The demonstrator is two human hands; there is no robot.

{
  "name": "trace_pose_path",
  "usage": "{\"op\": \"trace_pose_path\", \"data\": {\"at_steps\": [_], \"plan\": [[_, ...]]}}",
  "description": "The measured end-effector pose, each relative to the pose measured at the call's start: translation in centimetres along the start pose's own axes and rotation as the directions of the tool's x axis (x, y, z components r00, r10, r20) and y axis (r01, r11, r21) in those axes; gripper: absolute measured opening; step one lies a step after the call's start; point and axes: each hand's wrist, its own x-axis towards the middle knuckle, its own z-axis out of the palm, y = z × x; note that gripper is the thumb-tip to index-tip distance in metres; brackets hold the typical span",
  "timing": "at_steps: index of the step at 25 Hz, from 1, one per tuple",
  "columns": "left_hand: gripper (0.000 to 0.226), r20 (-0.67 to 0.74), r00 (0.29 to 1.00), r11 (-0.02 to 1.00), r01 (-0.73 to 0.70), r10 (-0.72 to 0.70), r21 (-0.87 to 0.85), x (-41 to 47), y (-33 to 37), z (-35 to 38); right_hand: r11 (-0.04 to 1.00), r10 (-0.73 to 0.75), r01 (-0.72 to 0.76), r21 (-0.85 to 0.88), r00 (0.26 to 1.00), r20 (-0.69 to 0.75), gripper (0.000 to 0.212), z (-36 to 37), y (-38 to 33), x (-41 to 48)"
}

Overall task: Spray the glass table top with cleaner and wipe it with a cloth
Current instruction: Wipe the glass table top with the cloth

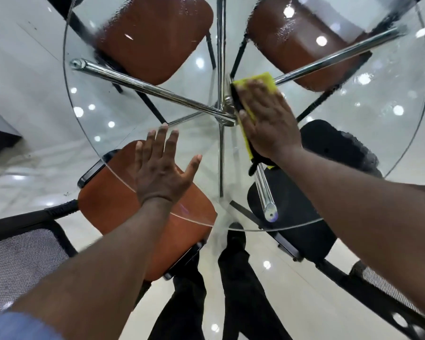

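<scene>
Two hands on a round glass table top (pixel 103 111), one of them wiping with a cloth.

At the near left, beside the top, stands a chair with a mesh back (pixel 17 261). Its brown seat (pixel 123 217) lies partly under the near-left edge. The left hand (pixel 162 168) is over that edge, fingers spread and straight, holding nothing; whether it touches the glass is unclear. Chrome bars (pixel 145 87) run under the glass from a hub (pixel 227 104) at the centre. Two more brown seats (pixel 152 38) show through the far side, where the glass looks wet. Just right of centre the right hand (pixel 268 121) lies flat, fingers straight, pressing the yellow cloth (pixel 263 81) onto the glass. A black seat (pixel 304 217) sits under the near-right edge.
</scene>
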Motion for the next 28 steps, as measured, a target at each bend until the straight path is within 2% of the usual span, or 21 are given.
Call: {"op": "trace_pose_path", "data": {"at_steps": [1,3,4,5,6,8,9,10,11,12,14,15,17,18,19,20,21,23,25,26,28], "plan": [[0.081,0.01,1.0,1.0,0.001,-0.001,-0.003,0.0,0.1,0.0,0.98,0.197,-0.196,0.024,0.98,-0.035,0.062,-0.1,0.3,-1.4],[0.081,0.037,0.999,1.0,0.009,-0.008,-0.017,-0.1,0.1,-0.3,0.87,0.493,-0.492,0.028,0.868,-0.056,0.064,0.3,-0.6,-5.7],[0.081,0.055,0.998,1.0,0.011,-0.009,-0.026,0.0,0.1,-0.5,0.827,0.562,-0.563,0.011,0.824,-0.071,0.065,0.7,-1.7,-8.0],[0.081,0.07,0.998,0.999,0.012,-0.009,-0.036,0.0,0.2,-0.7,0.83,0.554,-0.557,-0.006,0.827,-0.097,0.065,1.2,-3.1,-10.1],[0.081,0.075,0.997,0.999,0.009,-0.006,-0.042,0.0,0.2,-0.8,0.886,0.458,-0.463,-0.036,0.884,-0.093,0.065,1.5,-4.2,-12.0],[0.081,0.071,0.997,0.999,-0.003,0.006,-0.04,-0.2,0.2,-0.8,0.995,0.019,-0.012,-0.1,0.997,0.068,0.064,1.2,-3.9,-14.2],[0.082,0.076,0.997,0.999,-0.016,0.019,-0.041,-0.2,0.1,-0.6,0.965,-0.204,0.224,-0.134,0.968,0.146,0.063,0.4,-2.1,-13.8],[0.082,0.084,0.996,0.999,-0.022,0.026,-0.04,-0.3,0.0,-0.4,0.922,-0.326,0.359,-0.147,0.922,0.208,0.062,-0.4,-0.4,-12.9],[0.082,0.078,0.997,0.999,-0.022,0.024,-0.036,-0.2,-0.2,-0.1,0.908,-0.354,0.391,-0.152,0.908,0.226,0.062,-0.7,0.9,-11.6],[0.082,0.063,0.998,0.999,-0.022,0.024,-0.031,-0.1,-0.4,0.1,0.941,-0.274,0.306,-0.141,0.938,0.211,0.062,-0.8,1.7,-10.7],[0.082,0.06,0.998,0.999,-0.032,0.035,-0.04,-0.1,-0.4,0.0,0.986,0.121,-0.112,-0.124,0.99,0.072,0.063,-0.7,1.4,-10.9],[0.081,0.061,0.997,0.998,-0.036,0.039,-0.053,-0.2,-0.4,-0.2,0.934,0.346,-0.346,-0.087,0.938,-0.014,0.064,-0.2,0.2,-11.7],[0.079,0.051,0.998,0.997,-0.032,0.035,-0.064,-0.2,-0.3,-0.3,0.748,0.659,-0.663,-0.009,0.744,-0.111,0.067,1.3,-3.9,-13.3],[0.077,0.044,0.998,0.997,-0.032,0.035,-0.071,-0.1,-0.3,-0.5,0.689,0.718,-0.725,0.002,0.682,-0.139,0.068,2.1,-6.6,-13.7],[0.075,0.038,0.999,0.997,-0.033,0.036,-0.076,-0.1,-0.2,-0.6,0.684,0.721,-0.73,0.006,0.674,-0.16,0.068,2.8,-9.3,-13.9],[0.073,0.036,0.999,0.997,-0.029,0.032,-0.078,-0.1,-0.2,-0.7,0.733,0.671,-0.68,-0.005,0.725,-0.154,0.068,3.5,-11.6,-13.9],[0.071,0.032,0.999,0.997,-0.026,0.028,-0.074,-0.1,-0.1,-0.7,0.83,0.55,-0.557,-0.032,0.827,-0.114,0.068,4.0,-13.2,-13.6],[0.067,0.021,1.0,0.998,-0.022,0.023,-0.062,-0.2,-0.1,-0.4,0.985,0.156,-0.155,-0.078,0.988,0.012,0.067,3.5,-12.5,-12.4],[0.063,0.024,0.999,0.997,-0.023,0.025,-0.074,-0.1,-0.2,0.1,0.989,-0.107,0.116,-0.095,0.989,0.101,0.064,2.2,-8.8,-10.7],[0.063,0.024,0.999,0.997,-0.022,0.024,-0.079,-0.2,-0.3,0.2,0.987,-0.117,0.131,-0.095,0.983,0.14,0.062,1.4,-6.9,-10.1],[0.065,0.011,0.999,0.997,-0.031,0.031,-0.078,-0.3,-0.2,0.2,0.991,0.11,-0.102,-0.082,0.989,0.101,0.062,0.6,-3.7,-10.6]]}}
